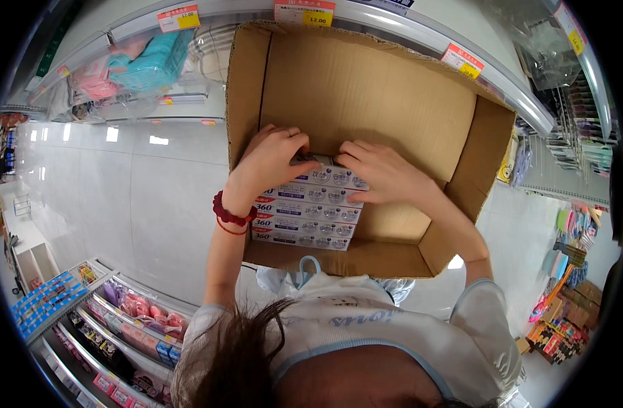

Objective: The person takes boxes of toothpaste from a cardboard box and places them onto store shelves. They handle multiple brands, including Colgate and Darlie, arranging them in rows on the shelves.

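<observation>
A large open cardboard box (366, 88) is in front of me. Inside, toward its near left part, several long white toothpaste boxes (304, 224) with red, blue and purple print lie in a row, one beyond another. At the far end of that row, my left hand (274, 163) is closed over the left part of the farthest toothpaste box (328, 175), thumb on its near side. My right hand (383, 171) grips the same end from the right, its fingers curled over the top and its thumb by the box's side. The fingertips are partly hidden.
Shelf edges with price tags (178, 18) run behind the cardboard box, with packed turquoise and pink cloths (151, 61) on the far left shelf. A low display shelf (134, 326) stands at the near left. Hanging goods (577, 146) are at right, above tiled floor (168, 183).
</observation>
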### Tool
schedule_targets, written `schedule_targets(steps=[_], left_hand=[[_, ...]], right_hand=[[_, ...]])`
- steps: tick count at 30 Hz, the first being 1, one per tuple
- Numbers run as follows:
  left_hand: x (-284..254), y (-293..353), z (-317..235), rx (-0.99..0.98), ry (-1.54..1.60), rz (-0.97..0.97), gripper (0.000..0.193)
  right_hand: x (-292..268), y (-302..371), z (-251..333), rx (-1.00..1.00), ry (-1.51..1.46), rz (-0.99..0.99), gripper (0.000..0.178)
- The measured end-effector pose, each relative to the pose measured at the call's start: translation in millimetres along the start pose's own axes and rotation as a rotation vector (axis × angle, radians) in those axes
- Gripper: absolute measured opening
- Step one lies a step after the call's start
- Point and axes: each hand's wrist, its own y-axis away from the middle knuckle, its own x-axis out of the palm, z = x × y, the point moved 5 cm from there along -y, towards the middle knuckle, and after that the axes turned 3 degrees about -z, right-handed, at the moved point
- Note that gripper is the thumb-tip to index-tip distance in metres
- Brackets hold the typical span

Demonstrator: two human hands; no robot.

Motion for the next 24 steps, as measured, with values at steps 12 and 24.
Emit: schedule_targets(steps=[12,24], left_hand=[[1,1,1,-0.022,-0.039,0.101,0.040],[1,3,-3,0.030,-0.060,0.067,0.041]], right_hand=[[9,1,-16,-0.055,-0.123,-0.271,0.044],[-6,10,-23,0.143,-0.209,-0.419,0.040]])
